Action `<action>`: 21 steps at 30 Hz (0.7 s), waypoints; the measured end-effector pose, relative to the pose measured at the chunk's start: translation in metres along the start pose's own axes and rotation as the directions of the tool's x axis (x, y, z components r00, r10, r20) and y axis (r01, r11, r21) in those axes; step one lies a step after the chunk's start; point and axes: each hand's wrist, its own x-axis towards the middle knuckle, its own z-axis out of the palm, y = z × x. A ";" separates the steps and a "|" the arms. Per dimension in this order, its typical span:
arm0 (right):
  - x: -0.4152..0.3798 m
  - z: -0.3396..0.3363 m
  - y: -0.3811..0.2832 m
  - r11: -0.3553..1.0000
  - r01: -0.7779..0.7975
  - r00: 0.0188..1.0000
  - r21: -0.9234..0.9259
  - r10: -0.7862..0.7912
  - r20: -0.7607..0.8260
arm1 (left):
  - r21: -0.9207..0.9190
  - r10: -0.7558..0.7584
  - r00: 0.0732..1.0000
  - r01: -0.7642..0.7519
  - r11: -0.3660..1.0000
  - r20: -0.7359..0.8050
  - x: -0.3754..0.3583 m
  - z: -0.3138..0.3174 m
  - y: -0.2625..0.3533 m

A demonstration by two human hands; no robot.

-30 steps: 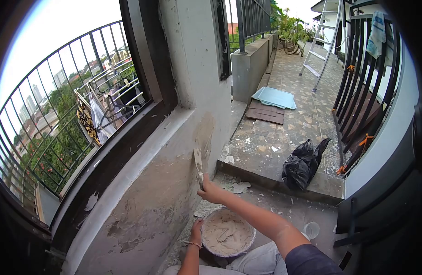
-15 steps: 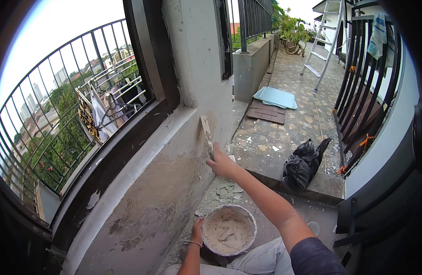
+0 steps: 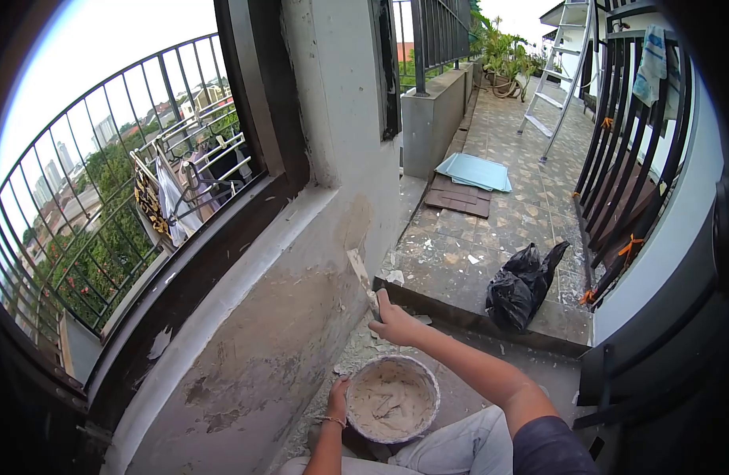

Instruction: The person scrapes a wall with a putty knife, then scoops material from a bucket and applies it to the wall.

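My right hand (image 3: 394,318) is closed around the handle of a putty knife (image 3: 360,271), whose pale-smeared blade is up against or close to the low wall (image 3: 277,324). Bare, rough and flaking patches mark that wall, with a damp-looking beige smear (image 3: 354,223) above the blade. Down by my lap, my left hand (image 3: 338,398) grips the left rim of a round bucket (image 3: 436,401). Thick beige paste (image 3: 392,400) with stirred ridges fills part of it. The left fingertips are partly hidden.
Paint flakes (image 3: 356,348) litter the floor beside the wall. A black plastic bag (image 3: 523,289) sits on the raised tiled step (image 3: 451,297). Light-blue sheets (image 3: 475,171) lie partly over brown tiles (image 3: 457,198). Further back stands a stepladder (image 3: 556,91); black railings (image 3: 634,150) line the right side.
My right hand has moved the putty knife down along the wall, toward me. My left hand stays on the bucket rim.
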 end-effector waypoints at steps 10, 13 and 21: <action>0.091 0.018 -0.010 0.994 0.090 0.986 -0.054 -0.097 -0.137 | 0.002 -0.009 1.000 0.009 1.000 -0.010 -0.005 0.004 0.009; 0.074 0.045 -0.002 0.996 0.074 0.995 -0.046 -0.077 -0.066 | 0.023 -0.011 1.000 0.011 1.000 -0.005 -0.001 0.004 0.005; 0.013 0.058 0.042 0.997 0.035 0.994 -0.073 -0.027 0.104 | 0.024 -0.019 1.000 0.019 1.000 -0.010 -0.007 0.005 0.011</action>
